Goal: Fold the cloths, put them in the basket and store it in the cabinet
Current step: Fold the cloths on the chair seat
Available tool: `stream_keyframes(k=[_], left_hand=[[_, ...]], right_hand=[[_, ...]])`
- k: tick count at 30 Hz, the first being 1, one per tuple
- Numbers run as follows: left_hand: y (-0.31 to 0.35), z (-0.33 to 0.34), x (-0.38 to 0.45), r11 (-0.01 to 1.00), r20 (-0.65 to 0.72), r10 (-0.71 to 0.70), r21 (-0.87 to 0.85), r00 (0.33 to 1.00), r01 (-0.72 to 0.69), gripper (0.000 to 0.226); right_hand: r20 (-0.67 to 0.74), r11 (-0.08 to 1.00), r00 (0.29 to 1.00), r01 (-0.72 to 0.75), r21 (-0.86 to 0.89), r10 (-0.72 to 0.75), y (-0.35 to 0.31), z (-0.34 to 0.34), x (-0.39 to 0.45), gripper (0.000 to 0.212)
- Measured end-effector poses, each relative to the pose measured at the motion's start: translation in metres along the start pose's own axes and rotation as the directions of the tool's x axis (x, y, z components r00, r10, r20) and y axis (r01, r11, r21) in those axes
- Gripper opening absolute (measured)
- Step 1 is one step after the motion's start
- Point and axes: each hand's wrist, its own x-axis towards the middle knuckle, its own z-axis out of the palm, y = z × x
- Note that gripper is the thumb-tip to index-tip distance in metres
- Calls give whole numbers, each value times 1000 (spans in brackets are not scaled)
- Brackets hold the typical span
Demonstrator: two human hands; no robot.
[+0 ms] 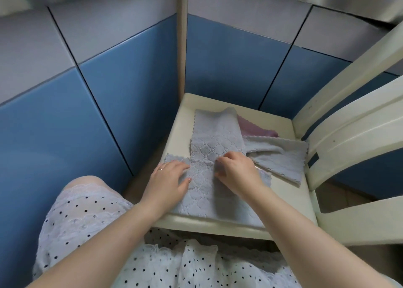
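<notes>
On the chair seat (pixel 283 191) we flatten the grey cloth (pixel 209 152) with our open left hand (pixel 172 178) to anchor it while our right hand (pixel 235 170) pinches its middle for the fold.

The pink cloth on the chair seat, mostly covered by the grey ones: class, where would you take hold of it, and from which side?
Probably by its exposed scalloped corner, from the far right of the chair seat. The pink cloth shows only there; a long grey cloth covers its left, another grey cloth its near edge. A pinch grip suits the flat fabric.
</notes>
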Motion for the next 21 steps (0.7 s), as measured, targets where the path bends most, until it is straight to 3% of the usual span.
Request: stream_keyframes(k=[5, 10, 14, 18, 20, 21], left_hand=[[-7, -4, -3, 998, 6, -43, -51, 999, 43, 37], [-9, -8, -4, 983, -50, -73, -170, 996, 64, 32], [-10, -15, -3, 932, -141, -168, -346, 976, 111, 32], [0, -22, -4, 796, -169, -343, -575, 924, 191, 37], [11, -27, -5, 655, -25, -414, -702, 910, 279, 48], [17, -30, -5, 521, 102, -421, -786, 901, 332, 54]], right_hand=[[169, 997, 985, 54, -51, -45, 0, -6, 23, 27], [305, 981, 938, 121, 151, -163, 1, -30, 15, 11], [268, 954, 947, 102, 280, -180, -1, -68, 7, 15], [160, 855, 985, -26, 518, -67, -4, -99, 4, 21], [152, 708, 988, -116, 697, 13, -5, -105, 2, 16], [168, 607, 985, -160, 778, 43, -5, -104, 2, 14]])
